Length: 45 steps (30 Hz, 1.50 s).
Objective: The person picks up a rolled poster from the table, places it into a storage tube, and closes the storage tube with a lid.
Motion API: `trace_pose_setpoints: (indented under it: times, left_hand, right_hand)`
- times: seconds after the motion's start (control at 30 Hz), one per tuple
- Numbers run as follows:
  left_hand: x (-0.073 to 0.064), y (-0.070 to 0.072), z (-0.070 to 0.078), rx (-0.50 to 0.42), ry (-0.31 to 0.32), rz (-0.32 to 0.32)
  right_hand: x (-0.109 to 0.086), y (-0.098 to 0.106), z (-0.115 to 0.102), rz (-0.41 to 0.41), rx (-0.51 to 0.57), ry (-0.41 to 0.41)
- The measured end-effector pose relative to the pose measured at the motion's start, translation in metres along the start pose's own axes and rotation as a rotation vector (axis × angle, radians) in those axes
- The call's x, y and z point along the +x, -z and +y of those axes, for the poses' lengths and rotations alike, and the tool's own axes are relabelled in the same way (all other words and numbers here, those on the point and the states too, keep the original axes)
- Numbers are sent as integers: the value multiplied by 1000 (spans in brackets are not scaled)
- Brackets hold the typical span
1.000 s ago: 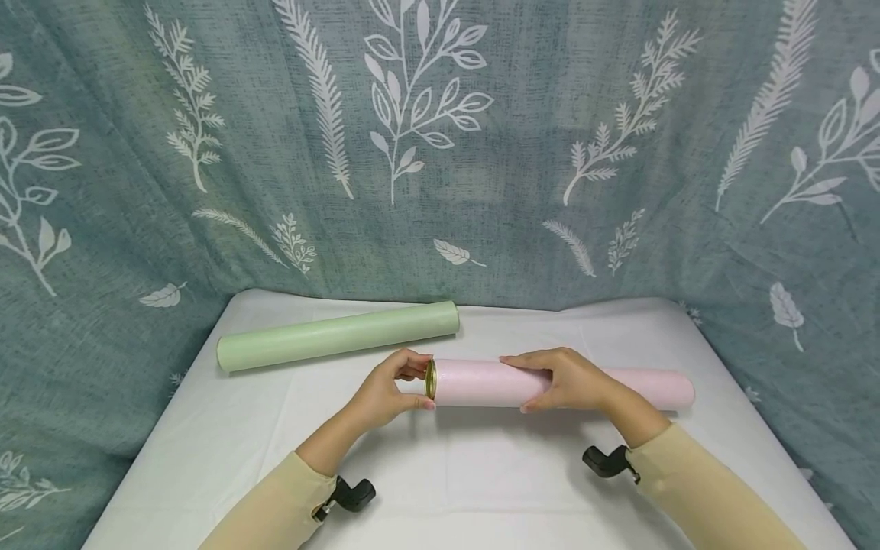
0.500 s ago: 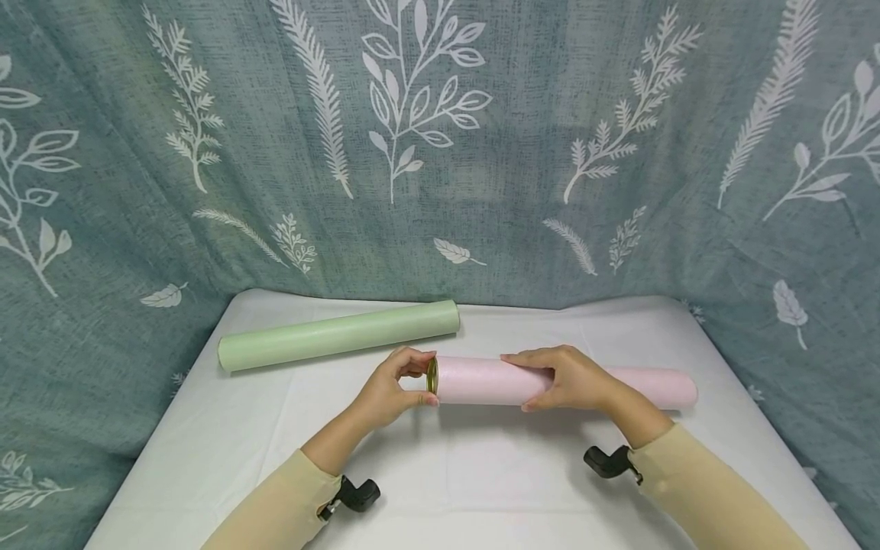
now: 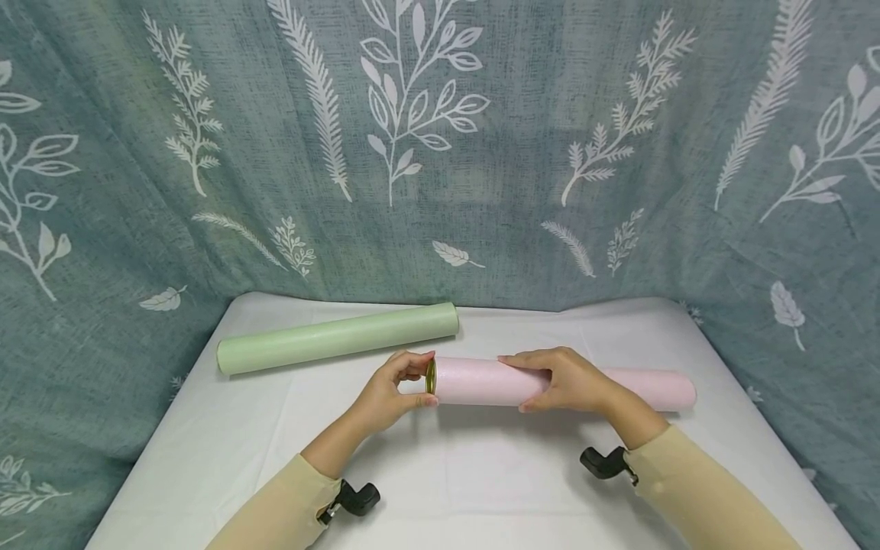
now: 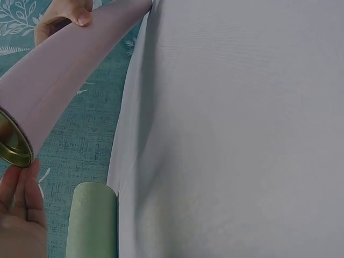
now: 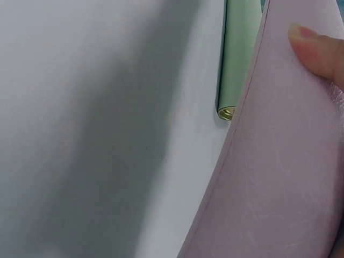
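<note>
A long pink tube with a gold metal lid at its left end lies crosswise in front of the person. My left hand pinches the lid's rim between thumb and fingers. Around the tube's middle, my right hand grips from above, its thumb on the near side. The left wrist view shows the recessed gold lid with left fingertips at its edge. In the right wrist view a thumb presses on the pink surface. A shadow falls on the cloth below the tube.
A pale green tube lies slanted at the back left of the table, behind the left hand. White cloth covers the table. Leaf-patterned blue-green curtains hang at the back and sides. Black mounts sit at both cuffs.
Both hands keep their hold on the pink tube, which stays almost in place. Only slight shifts show, along with a small movement of the head view.
</note>
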State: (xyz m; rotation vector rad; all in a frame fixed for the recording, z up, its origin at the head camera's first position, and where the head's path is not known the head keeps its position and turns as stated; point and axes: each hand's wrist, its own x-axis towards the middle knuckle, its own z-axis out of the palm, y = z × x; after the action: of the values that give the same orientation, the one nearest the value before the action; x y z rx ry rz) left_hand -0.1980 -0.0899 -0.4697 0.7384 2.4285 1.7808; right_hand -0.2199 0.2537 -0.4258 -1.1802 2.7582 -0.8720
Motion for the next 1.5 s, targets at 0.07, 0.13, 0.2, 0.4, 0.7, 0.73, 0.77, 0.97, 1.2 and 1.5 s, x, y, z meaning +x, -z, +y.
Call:
trace_pose_setpoints:
  times: [0.07,0.13,0.2,0.4,0.7,0.73,0.77,0.97,1.2,1.5]
  left_hand:
    - [0,0,0,4,-7,0]
    - [0,0,0,7,-10,-2]
    - [0,1,1,7,-5,-2]
    - [-1,5,3,24,-5,-10]
    - [-2,3,3,38,2,-20]
    - [-2,3,3,37,5,-21]
    - [-3,3,3,35,9,-23]
    - [-4,4,8,47,36,-39]
    - [-6,6,8,61,43,-55]
    - [-8,8,6,83,20,-67]
  right_hand:
    - [0,0,-1,-4,-6,-3]
    - [1,1,-1,-10,-1,-11]
    - [1,1,-1,-17,3,-23]
    - [3,0,-4,-30,-10,-51]
    - [1,-1,-4,-39,-58,-43]
    - [0,-1,-4,-42,-62,-43]
    - [0,-1,-4,-44,-69,-43]
    - [-2,-1,-6,-38,-97,-22]
    - [-1,-1,-8,-23,-156,23]
    - [0,1,-9,-23,-203,36]
